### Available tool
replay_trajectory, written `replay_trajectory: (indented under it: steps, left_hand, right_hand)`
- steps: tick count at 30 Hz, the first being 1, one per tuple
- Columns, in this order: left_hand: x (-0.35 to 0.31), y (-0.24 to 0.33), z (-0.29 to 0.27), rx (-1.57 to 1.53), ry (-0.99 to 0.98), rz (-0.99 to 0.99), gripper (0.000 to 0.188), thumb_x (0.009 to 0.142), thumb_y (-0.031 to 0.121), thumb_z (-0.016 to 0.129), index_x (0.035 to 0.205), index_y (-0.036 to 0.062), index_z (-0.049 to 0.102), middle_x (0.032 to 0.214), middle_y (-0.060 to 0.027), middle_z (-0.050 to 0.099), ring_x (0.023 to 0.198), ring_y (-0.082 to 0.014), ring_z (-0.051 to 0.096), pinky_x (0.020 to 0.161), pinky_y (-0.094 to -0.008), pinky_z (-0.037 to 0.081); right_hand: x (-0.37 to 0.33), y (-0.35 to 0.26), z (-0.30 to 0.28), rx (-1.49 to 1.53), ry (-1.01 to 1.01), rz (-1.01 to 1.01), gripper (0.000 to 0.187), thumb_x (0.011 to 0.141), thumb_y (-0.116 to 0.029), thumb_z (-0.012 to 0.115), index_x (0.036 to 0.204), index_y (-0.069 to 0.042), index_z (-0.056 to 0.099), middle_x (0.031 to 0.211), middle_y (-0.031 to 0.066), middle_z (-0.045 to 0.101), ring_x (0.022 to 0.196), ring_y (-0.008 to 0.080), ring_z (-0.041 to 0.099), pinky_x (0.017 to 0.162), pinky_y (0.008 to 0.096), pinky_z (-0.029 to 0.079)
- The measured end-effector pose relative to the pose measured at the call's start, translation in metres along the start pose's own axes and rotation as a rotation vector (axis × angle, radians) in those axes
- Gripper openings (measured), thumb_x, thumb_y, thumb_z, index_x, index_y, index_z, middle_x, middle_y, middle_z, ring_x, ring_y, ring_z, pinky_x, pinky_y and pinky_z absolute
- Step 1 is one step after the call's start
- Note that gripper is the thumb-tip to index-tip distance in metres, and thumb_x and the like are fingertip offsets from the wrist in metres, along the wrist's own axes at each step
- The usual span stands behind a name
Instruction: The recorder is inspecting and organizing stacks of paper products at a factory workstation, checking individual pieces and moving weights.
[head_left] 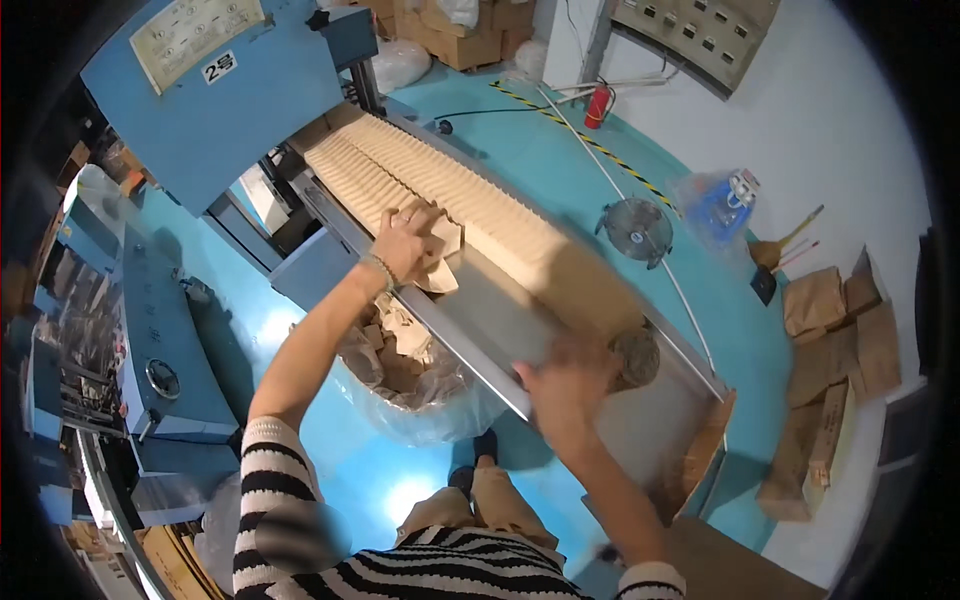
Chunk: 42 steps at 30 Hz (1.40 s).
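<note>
Two long rows of folded brown paper pieces (440,185) stand packed side by side on a metal chute (490,300), running out from a blue machine (220,110). My left hand (403,245) is closed over the end of the nearer row, fingers bent on it. A few loose, creased paper pieces (440,262) stick out beside its palm. Over the chute's lower part, my right hand (570,390) is smeared by motion, its thumb sticking out and its fingers unclear. Just beyond it, a round greyish-brown object (635,358) sits by the end of the farther row.
Below the chute stands a clear plastic bag (420,405) filled with paper scraps. A brown cardboard piece (708,450) is at the chute's lower end. On the floor beyond are a round fan (638,230), a red fire extinguisher (597,105) and brown paper bags (825,350) by the wall.
</note>
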<state>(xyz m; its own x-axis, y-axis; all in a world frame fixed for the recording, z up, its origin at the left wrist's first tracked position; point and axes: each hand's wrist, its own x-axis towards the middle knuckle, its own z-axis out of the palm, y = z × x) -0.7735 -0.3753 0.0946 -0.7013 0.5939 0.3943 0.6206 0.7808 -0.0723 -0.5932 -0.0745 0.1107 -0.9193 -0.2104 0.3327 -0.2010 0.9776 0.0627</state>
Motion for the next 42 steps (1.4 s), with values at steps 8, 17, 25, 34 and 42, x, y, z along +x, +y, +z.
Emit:
replay_trajectory:
  steps: [8,17,25,34,42]
  left_hand:
    - [-0.008,0.005,-0.014,-0.179,-0.079,-0.266,0.028,0.066,0.031,0.078,0.092,0.0221,0.070,0.148,-0.0108,0.044,0.141,-0.0389,0.031,0.097,-0.0613,0.028]
    - [-0.008,0.040,-0.013,-0.050,-0.020,-0.467,0.027,0.073,0.028,0.078,0.098,0.0192,0.075,0.150,-0.0056,0.041,0.142,-0.0380,0.027,0.105,-0.0632,0.019]
    - [-0.007,0.062,0.003,-0.017,0.301,-0.638,0.019,0.074,0.032,0.080,0.083,0.0160,0.076,0.132,-0.0068,0.055,0.132,-0.0352,0.040,0.098,-0.0565,0.026]
    - [0.002,0.051,-0.010,0.090,0.297,-0.490,0.015,0.084,0.026,0.072,0.091,0.0122,0.072,0.119,-0.0062,0.060,0.125,-0.0320,0.047,0.099,-0.0516,0.028]
    - [0.057,0.216,-0.008,-0.581,0.055,-0.144,0.041,0.075,0.017,0.071,0.110,0.0016,0.060,0.126,-0.0173,0.054,0.127,-0.0381,0.043,0.101,-0.0521,0.031]
  right_hand:
    - [0.174,-0.091,0.126,0.219,-0.031,-0.681,0.029,0.077,-0.016,0.066,0.102,-0.002,0.067,0.104,0.0105,0.065,0.110,0.0258,0.061,0.094,0.0408,0.046]
    - [0.182,-0.004,0.013,0.566,-0.175,-0.651,0.060,0.078,-0.032,0.074,0.128,-0.006,0.053,0.122,0.0200,0.057,0.119,0.0361,0.053,0.096,0.0460,0.046]
    - [0.077,0.073,-0.016,0.343,-0.862,-0.633,0.098,0.068,-0.023,0.080,0.150,-0.015,0.027,0.136,0.0234,0.042,0.120,0.0475,0.049,0.098,0.0507,0.046]
    - [0.124,-0.013,0.017,0.884,-0.172,-0.304,0.082,0.078,-0.018,0.076,0.147,-0.005,0.032,0.143,0.0260,0.036,0.126,0.0460,0.044,0.103,0.0472,0.042]
    - [0.015,0.112,-0.029,0.231,-0.164,0.215,0.103,0.065,-0.042,0.085,0.142,0.001,0.034,0.138,0.0271,0.041,0.131,0.0452,0.038,0.102,0.0531,0.037]
